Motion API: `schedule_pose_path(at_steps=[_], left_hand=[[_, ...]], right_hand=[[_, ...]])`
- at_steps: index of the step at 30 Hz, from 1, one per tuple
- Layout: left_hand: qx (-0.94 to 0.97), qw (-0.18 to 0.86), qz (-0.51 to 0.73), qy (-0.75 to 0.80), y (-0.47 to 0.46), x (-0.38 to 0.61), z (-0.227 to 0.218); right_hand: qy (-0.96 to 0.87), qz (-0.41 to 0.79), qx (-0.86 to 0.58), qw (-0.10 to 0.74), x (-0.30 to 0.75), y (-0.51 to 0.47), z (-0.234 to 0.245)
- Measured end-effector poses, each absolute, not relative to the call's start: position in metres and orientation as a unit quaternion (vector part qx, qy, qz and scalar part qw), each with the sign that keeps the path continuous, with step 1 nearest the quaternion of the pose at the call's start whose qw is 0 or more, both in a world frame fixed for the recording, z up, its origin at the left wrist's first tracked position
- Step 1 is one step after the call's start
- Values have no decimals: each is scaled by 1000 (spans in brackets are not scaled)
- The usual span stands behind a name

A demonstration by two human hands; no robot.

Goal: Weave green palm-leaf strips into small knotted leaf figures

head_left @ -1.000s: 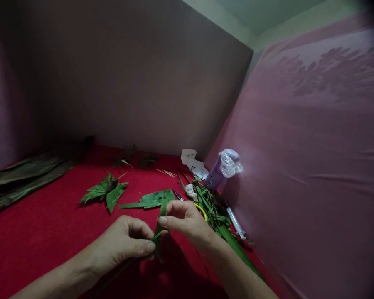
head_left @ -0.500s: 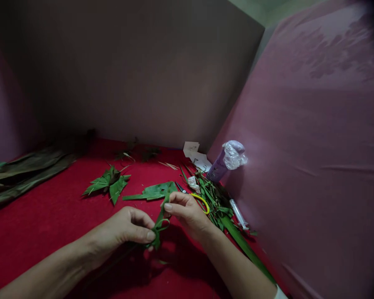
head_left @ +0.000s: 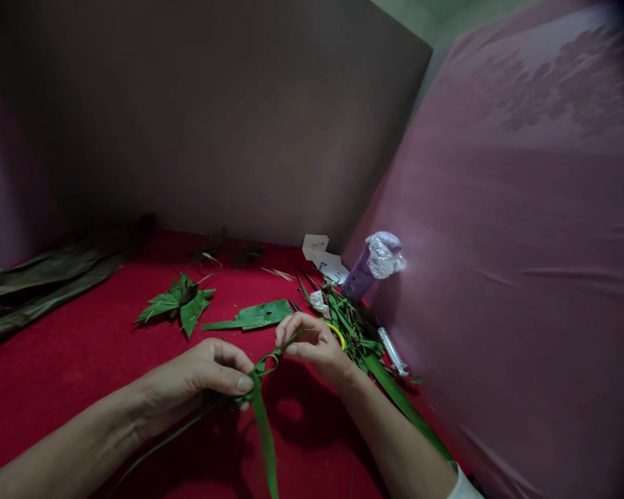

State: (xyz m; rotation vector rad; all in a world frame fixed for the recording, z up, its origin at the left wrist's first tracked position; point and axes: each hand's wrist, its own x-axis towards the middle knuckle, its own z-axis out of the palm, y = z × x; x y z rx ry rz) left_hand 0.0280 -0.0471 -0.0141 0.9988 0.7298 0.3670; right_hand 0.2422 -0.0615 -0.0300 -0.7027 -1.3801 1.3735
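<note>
Leaf strip hangs lengthwise on the near side | left hand, nearer me, grip pinched on leaf knot | strand runs rightward, away, into right hand's narrow grip | cut leaf beyond, on red cloth

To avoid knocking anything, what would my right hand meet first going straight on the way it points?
Probably the flat green leaf piece just beyond your right hand, on the red cloth; height is unclear, so it might pass above.
</note>
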Motion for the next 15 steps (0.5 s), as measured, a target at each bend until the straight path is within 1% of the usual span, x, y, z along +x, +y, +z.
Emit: schedule_pose_path(at_steps=[4,7,10,13,15], left_hand=[[459,805,173,333,-45,27,-14],[456,802,180,340,-43,28,-15],[445,803,183,352,-42,28,-16],[440,799,187,364,-42,29,-17],[435,799,192,367,-41,31,-17]], right_hand=[[-640,510,-307,487,245,-62,-27],[-687,463,-339,446,247,-64,-27],[-705,460,-347,413,247,-66,-26],[-693,469,-349,423,245,-67,-25],[-685,449,-371,438,243,-67,-25]])
